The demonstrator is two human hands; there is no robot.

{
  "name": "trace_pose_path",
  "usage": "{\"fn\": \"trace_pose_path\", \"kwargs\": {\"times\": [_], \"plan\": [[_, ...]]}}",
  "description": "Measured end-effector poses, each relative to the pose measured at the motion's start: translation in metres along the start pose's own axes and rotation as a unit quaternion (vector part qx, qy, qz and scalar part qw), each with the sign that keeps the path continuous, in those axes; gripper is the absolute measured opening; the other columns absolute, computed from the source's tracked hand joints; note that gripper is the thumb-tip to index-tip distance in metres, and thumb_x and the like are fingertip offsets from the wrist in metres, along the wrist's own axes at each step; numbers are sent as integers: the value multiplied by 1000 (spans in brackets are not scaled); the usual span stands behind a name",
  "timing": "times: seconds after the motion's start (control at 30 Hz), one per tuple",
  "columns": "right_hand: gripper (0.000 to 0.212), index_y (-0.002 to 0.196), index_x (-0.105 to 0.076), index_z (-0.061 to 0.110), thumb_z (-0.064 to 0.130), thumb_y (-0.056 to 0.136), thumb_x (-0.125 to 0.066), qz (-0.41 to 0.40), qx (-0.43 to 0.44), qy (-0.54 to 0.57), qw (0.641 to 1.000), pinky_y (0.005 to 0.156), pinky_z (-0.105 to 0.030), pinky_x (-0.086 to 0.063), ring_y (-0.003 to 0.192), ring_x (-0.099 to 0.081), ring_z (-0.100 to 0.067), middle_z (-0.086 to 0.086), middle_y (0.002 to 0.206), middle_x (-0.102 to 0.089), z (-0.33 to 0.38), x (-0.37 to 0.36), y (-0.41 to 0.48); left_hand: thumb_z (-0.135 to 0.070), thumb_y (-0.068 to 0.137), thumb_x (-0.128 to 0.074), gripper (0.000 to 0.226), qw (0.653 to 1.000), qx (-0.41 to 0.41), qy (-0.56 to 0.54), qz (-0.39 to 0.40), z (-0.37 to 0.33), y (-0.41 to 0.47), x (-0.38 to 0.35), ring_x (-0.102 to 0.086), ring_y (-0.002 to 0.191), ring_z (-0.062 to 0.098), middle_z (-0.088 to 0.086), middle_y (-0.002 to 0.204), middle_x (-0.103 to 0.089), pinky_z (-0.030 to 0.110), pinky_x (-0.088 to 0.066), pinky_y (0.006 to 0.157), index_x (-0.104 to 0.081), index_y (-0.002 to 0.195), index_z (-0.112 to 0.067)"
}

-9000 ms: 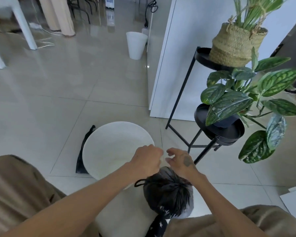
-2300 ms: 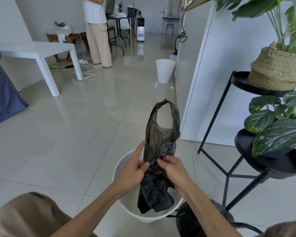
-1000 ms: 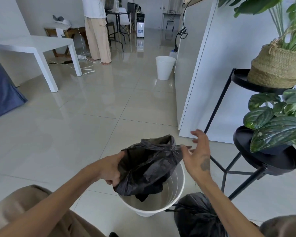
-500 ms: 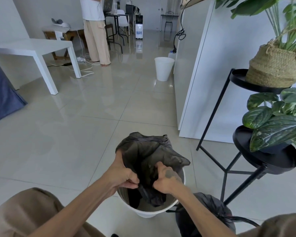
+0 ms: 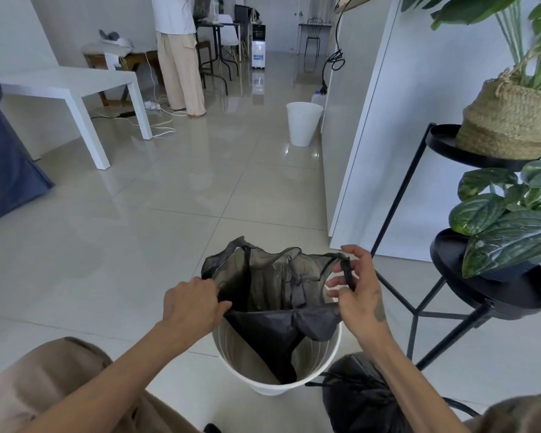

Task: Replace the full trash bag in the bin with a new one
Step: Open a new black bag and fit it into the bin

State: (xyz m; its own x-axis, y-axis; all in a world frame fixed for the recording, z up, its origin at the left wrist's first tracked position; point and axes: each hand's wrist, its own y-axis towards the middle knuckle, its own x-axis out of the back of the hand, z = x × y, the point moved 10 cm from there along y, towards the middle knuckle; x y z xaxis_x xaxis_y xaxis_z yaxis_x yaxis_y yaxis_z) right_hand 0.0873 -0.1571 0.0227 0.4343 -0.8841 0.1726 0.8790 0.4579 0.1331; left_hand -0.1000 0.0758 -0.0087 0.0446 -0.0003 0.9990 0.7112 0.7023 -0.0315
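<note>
A white round bin point(image 5: 260, 378) stands on the floor between my knees. A new black trash bag point(image 5: 275, 289) hangs spread open over its mouth, with its bottom hanging down inside. My left hand point(image 5: 191, 306) grips the bag's left edge at the bin's left rim. My right hand point(image 5: 356, 292) pinches the bag's right handle loop above the right rim. The full, tied black bag point(image 5: 359, 404) sits on the floor just right of the bin, under my right forearm.
A black metal plant stand point(image 5: 444, 295) with leafy plants and a woven basket pot point(image 5: 509, 120) stands close on the right. A white cabinet panel point(image 5: 381, 145) rises behind it. Farther off are a second white bin point(image 5: 303, 123), a white table point(image 5: 72, 85) and a standing person point(image 5: 178, 54).
The new bag went from bunched between my hands to spread open. My hands moved apart to the bin's left and right sides.
</note>
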Motion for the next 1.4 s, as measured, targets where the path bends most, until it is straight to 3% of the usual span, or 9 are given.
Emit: {"fn": "trace_pose_path", "kwargs": {"times": [0.17,0.3,0.4,0.5,0.67,0.77,0.93,1.2,1.4], "plan": [[70,104,-64,29,-29,74,-37,-25,49,-35,998,72,-39,-64,86,-63,-8,0,111,-61,17,12,6,-67,63,-76,75,994,-10,-110,-16,1,-4,20,-60,109,32,0,142,-41,40,-54,75,-54,130,-39],[56,124,-63,22,-12,80,-57,-49,64,-81,993,84,-47,-60,92,-63,-8,21,108,-53,22,13,6,-63,59,-81,115,991,-100,-90,-26,-22,-19,26,-12,151,35,5,168,14,52,-38,109,-20,154,-42],[50,129,-61,22,9,83,-74,-45,76,-101,991,81,-37,-61,84,-64,-10,19,110,-52,29,8,9,-63,75,-73,86,980,-165,-85,-78,-45,-34,47,2,154,35,8,167,10,55,-15,121,-40,150,-37],[52,130,-62,19,9,80,-76,-26,137,-145,980,80,-4,-46,76,-62,-9,16,112,-54,45,1,5,-37,80,-80,46,937,-226,-108,-244,-66,-54,106,-20,150,43,18,161,-29,64,-22,117,-71,123,-23],[51,127,-65,13,-5,80,-71,-2,225,-181,958,79,-11,-48,68,-58,-12,7,119,-58,64,-9,-5,-19,85,-68,9,860,-339,-116,-363,-112,-64,164,-20,150,42,18,156,-40,63,-16,118,-77,86,-19],[51,126,-66,12,-11,80,-68,12,260,-164,951,68,-11,-48,68,-57,-6,4,119,-61,69,-11,-9,-16,81,-65,12,875,-401,-15,-272,-150,-41,142,-17,151,40,15,155,-42,62,-7,120,-76,80,-21],[52,130,-63,21,11,81,-77,-3,237,-233,943,67,-14,-51,64,-58,-15,6,130,-57,53,4,-5,-43,89,-62,53,929,-287,234,19,-104,41,34,-17,148,36,12,154,-36,58,-17,118,-58,132,-11],[110,144,-34,14,61,59,-86,32,11,-570,821,86,-42,-56,119,-55,-31,-5,151,-21,-14,48,17,-49,87,-64,78,961,-184,168,123,-24,51,-23,-38,137,37,10,164,-13,52,-44,102,-24,153,-37],[61,134,-57,22,39,79,-75,36,97,-538,837,109,-50,-38,141,-32,-34,-8,160,-29,26,25,7,-16,85,-65,77,956,-226,87,167,-56,44,-17,-60,118,40,12,165,-8,41,-54,83,-32,151,-37]]}}
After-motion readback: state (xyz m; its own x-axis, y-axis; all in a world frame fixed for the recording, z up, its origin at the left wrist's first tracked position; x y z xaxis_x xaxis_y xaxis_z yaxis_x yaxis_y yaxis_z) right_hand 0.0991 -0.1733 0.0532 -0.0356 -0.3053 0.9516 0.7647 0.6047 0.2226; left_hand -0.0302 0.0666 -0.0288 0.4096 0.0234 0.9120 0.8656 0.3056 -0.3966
